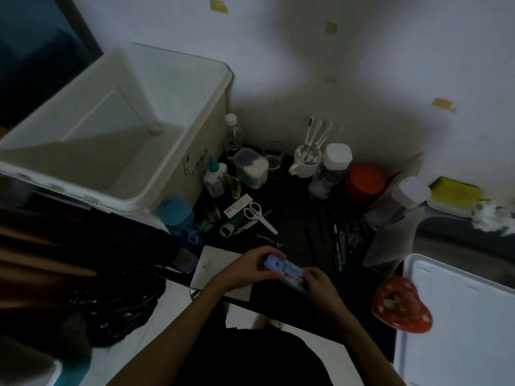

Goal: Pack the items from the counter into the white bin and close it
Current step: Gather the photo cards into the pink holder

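Dark counter (301, 240) crowded; both hands (245, 270) (320, 282) grip blue packet (284, 270) near front edge.

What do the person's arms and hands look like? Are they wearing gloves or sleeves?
No gloves. The left hand and right hand are both bare, and both forearms are bare too, with no sleeves showing up to the picture's bottom edge. No watch, ring or bracelet shows, though the picture is dim. Dark clothing shows low between the arms.
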A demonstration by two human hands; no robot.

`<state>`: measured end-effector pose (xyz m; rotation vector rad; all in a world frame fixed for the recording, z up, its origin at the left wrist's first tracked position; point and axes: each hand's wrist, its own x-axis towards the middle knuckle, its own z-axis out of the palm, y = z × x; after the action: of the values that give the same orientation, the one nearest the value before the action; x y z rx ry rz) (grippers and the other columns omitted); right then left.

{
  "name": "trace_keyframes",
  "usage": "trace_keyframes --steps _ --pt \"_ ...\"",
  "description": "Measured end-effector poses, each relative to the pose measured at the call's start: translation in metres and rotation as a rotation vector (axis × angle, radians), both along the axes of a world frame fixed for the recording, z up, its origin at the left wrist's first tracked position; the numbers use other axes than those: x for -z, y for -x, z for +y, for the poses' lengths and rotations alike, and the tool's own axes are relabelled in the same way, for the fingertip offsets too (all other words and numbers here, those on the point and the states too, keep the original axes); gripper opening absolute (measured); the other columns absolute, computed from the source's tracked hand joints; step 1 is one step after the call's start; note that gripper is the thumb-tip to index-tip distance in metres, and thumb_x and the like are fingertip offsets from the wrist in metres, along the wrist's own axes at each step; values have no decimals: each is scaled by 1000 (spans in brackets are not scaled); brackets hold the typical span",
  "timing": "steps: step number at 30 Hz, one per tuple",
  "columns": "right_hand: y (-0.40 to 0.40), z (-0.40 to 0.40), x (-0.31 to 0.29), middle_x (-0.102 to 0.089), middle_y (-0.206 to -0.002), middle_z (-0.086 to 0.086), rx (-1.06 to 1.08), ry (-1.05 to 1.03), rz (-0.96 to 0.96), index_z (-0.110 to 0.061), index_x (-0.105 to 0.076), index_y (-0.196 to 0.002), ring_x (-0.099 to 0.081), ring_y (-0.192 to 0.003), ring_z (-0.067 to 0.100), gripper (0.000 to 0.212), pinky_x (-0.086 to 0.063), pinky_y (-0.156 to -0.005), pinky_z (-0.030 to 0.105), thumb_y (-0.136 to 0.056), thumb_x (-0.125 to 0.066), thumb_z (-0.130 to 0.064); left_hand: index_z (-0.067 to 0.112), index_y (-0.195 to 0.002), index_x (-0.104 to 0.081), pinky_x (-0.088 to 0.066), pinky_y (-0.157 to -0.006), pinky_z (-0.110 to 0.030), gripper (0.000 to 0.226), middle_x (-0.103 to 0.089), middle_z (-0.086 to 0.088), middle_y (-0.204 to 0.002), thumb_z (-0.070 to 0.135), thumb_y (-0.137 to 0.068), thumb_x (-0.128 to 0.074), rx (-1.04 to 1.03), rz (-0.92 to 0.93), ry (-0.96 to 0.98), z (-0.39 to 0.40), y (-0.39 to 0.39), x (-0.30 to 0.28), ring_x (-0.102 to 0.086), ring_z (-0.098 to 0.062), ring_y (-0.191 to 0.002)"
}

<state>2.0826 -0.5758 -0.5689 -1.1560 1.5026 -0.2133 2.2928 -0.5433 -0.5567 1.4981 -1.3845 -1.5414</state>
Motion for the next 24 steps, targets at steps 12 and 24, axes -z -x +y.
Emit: trace_keyframes --steps 12,24 --pt "68 35 30 -44 -107 -7 -293 306 107 -29 -47 -115 -51 -93 2 48 -40 -76 9 -77 -71 -45 4 -109 -54 -42 -78 -37 41 -46 -13 -115 27 -81 -74 432 -598 224 -4 56 36 -49 -30 -102" --pt "53 24 37 -53 -110 2 -462 644 544 -25 -61 -111 -52 -97 26 56 -42 -77 39 -64 -82 -46 18 -127 -51 -43 -88 -37 59 -44 -5 -125 39 -76 -73 343 -790 339 -6 30 40 -39 -22 -114"
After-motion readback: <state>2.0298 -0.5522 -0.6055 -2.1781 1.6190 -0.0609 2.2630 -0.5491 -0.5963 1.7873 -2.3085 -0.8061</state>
